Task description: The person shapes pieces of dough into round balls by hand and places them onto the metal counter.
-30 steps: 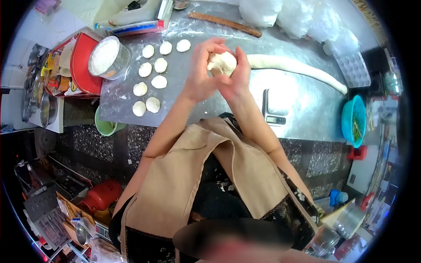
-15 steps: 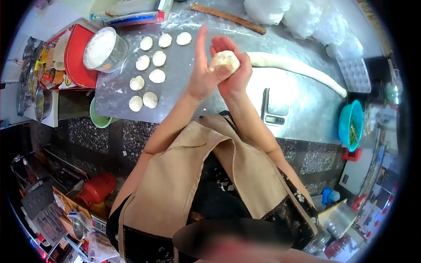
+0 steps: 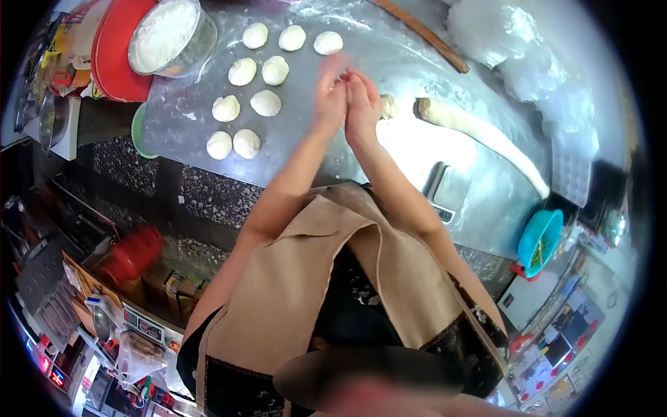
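My left hand (image 3: 331, 101) and my right hand (image 3: 363, 104) are pressed together above the metal table, closed around a dough ball. Their fingers hide the ball now; the half-second-old frame shows it between the palms. Motion blurs the left fingertips. Just beyond my right hand sits a small piece of dough (image 3: 388, 107), partly covered by that hand. A long dough rope (image 3: 479, 132) curves off to the right, its cut end towards my hands. Several round dough balls (image 3: 265, 103) lie in loose rows to the left.
A digital scale (image 3: 450, 187) stands right of my forearms. A clear tub of flour (image 3: 167, 35) is at the far left. A wooden stick (image 3: 424, 33) and plastic bags (image 3: 500, 35) lie at the back. A turquoise basin (image 3: 540, 240) sits near the right edge.
My hands have closed over the dough ball, which was visible between them. The view has shifted and turned, and the small dough piece beside the rope now shows.
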Action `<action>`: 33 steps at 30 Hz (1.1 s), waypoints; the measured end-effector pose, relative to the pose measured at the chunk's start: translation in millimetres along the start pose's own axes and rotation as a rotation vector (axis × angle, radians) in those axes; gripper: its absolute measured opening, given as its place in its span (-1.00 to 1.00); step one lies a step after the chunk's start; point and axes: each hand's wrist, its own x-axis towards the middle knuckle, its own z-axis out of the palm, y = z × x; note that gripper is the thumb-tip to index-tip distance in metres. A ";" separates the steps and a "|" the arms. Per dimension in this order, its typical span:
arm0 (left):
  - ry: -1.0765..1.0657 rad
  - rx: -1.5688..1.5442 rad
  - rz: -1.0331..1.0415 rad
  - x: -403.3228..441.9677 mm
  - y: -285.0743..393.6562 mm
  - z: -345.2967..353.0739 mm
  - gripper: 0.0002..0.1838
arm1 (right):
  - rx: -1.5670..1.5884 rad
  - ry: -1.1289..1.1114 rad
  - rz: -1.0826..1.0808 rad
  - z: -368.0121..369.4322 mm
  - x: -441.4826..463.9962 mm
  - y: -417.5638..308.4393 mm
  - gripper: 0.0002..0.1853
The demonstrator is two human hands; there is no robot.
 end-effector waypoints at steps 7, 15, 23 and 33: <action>0.324 -0.031 -0.017 -3.2 -17.8 -123.2 -0.38 | -1.243 -0.396 -0.833 1.9 96.6 86.6 -0.65; 0.340 -0.176 -0.203 -34.9 -9.9 -124.9 -0.62 | -1.449 -0.448 -0.842 16.8 100.0 92.6 -0.47; 0.172 -0.128 -0.213 -39.4 14.9 -95.1 -0.72 | -1.491 0.374 -0.263 -134.9 64.6 12.0 -0.37; -0.178 0.112 -0.358 -61.1 11.2 -56.1 -0.55 | -0.498 -0.243 -0.056 -96.6 9.3 -1.3 -0.59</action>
